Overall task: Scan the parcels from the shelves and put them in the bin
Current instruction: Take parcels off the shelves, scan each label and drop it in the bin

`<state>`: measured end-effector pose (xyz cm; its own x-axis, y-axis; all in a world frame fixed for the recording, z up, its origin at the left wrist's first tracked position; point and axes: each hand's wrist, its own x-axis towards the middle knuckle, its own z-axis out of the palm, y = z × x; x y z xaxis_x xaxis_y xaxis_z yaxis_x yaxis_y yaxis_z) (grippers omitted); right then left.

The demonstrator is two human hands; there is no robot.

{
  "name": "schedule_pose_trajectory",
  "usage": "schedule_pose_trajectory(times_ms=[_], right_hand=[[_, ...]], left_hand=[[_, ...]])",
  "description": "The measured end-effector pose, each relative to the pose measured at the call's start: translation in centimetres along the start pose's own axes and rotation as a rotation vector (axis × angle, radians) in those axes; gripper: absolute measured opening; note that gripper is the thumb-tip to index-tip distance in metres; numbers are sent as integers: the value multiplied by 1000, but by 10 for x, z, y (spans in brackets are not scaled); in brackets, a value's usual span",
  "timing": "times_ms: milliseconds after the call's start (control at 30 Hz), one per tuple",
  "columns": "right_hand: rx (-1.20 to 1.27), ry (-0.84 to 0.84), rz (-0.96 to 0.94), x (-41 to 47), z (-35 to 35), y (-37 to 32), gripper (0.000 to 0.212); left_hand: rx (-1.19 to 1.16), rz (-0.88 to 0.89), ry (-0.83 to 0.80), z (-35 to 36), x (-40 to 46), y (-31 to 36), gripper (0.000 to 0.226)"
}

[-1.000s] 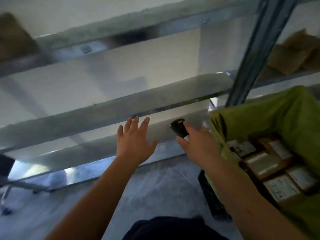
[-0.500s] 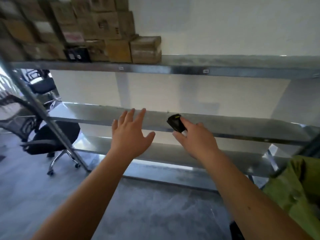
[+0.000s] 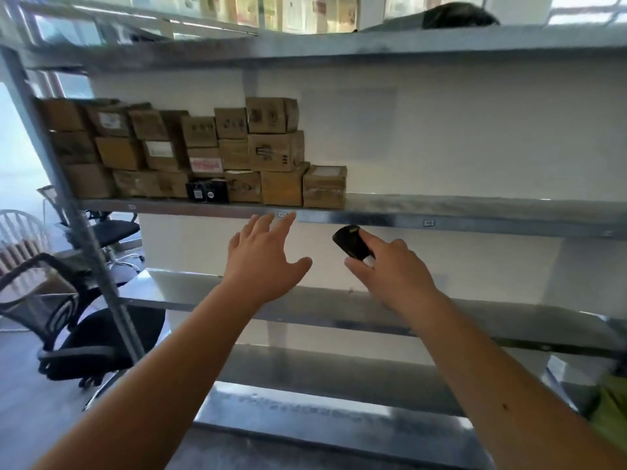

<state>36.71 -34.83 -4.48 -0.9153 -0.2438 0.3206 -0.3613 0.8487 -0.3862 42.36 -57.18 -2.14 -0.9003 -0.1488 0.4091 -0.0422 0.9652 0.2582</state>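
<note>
A: While parcels [image 3: 190,150] remain stacked at the left end of the middle shelf [image 3: 475,212], how much is finished?

B: Much is left, judging by that stack. Left hand [image 3: 263,262] is spread and carries nothing; right hand [image 3: 390,273] grasps the scanner [image 3: 351,242]. Bin [image 3: 610,408] barely shows, low right. Shelf's right end is unobstructed.

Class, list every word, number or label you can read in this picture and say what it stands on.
None can be read.
Parcels: white labels, a red-printed one and dark marks, all blurred.
Black box: white marks, too small.
Shelf edge tags: too small.
</note>
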Motion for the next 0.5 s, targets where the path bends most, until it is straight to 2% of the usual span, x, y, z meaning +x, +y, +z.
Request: schedule_pose_trajectory(times_ms=[300,500], right_hand=[[-48,42,-35,76,-21,10,61],[165,36,-80,146,-10,31,55]], left_hand=[[-13,60,-61,-8,83,10,86],[-59,25,-113,10,151,18,82]])
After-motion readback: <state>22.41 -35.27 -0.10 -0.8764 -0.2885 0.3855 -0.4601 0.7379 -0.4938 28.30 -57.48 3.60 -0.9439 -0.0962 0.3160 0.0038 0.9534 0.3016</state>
